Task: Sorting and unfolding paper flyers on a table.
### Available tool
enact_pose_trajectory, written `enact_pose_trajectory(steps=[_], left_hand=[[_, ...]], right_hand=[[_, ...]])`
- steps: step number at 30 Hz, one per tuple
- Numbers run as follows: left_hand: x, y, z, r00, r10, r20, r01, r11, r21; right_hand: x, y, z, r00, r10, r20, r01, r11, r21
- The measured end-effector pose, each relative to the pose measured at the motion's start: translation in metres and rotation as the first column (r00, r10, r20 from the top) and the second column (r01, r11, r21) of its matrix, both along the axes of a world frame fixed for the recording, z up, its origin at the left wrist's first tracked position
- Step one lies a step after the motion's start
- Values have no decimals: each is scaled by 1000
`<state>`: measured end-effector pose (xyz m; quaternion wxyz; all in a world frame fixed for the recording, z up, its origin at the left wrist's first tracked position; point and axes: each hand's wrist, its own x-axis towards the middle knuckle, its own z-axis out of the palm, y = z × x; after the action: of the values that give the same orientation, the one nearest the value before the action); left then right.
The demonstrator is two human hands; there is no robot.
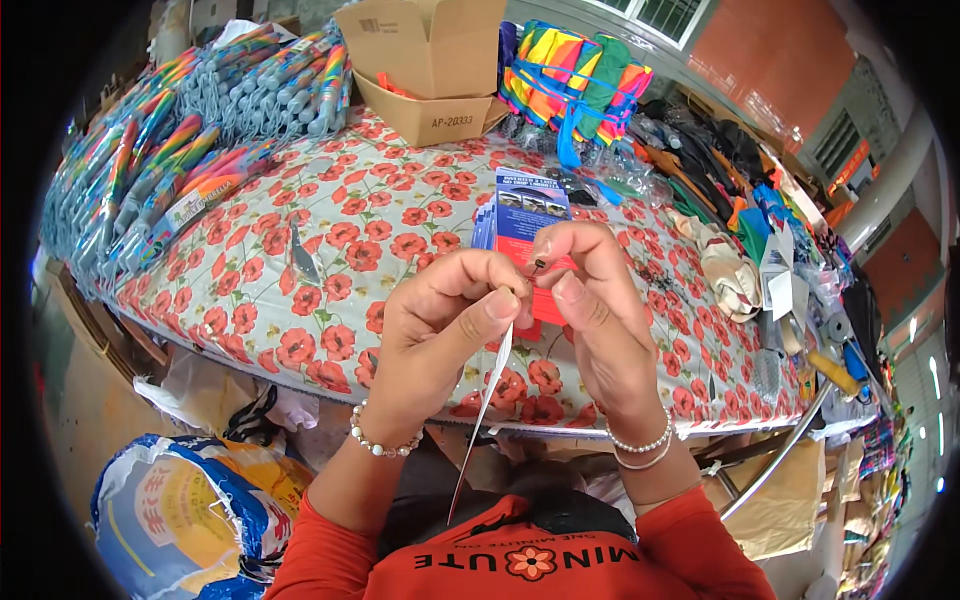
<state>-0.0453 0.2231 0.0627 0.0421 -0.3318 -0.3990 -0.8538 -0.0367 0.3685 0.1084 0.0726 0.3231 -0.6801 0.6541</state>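
Both my hands are raised close together over the near part of the table. My left hand [445, 318] is closed, thumb pressed against the fingers. From under its thumb hangs a thin card [487, 405], seen almost edge-on, reaching down toward my lap. My right hand [605, 325] pinches a small dark piece [540, 264] between thumb and forefinger; its exact kind is too small to make out. Just beyond the fingers lies a stack of blue and red printed cards [530, 205], partly hidden by my right hand.
A flower-patterned cloth [345, 235] covers the table. Wrapped rainbow umbrellas [270, 85] are heaped at the left. An open cardboard box [425, 115] and a tied colourful bundle [575, 85] stand at the back. A pointed grey piece [303, 257] lies left. A sack [185, 510] stands below.
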Motion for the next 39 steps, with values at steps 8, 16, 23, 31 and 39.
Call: enact_pose_trajectory(steps=[8, 16, 23, 31, 39], left_hand=[[2, 2, 0, 999, -24, 29, 24, 1000, 1], [0, 8, -2, 991, 132, 8, -132, 991, 17], [9, 0, 2, 893, 431, -129, -429, 902, 45], [22, -10, 21, 907, 380, -183, -419, 861, -290], [30, -12, 21, 896, 422, -139, -443, 875, -197]], right_hand=[[-7, -10, -10, 1000, -1, -16, 0, 994, -111], [-16, -5, -14, 865, -204, -458, 263, 963, 67], [-8, -3, -20, 797, -228, -559, 368, 918, 149], [-7, -4, -25, 777, -237, -584, 359, 928, 102], [-4, -6, -25, 747, -221, -627, 371, 921, 118]])
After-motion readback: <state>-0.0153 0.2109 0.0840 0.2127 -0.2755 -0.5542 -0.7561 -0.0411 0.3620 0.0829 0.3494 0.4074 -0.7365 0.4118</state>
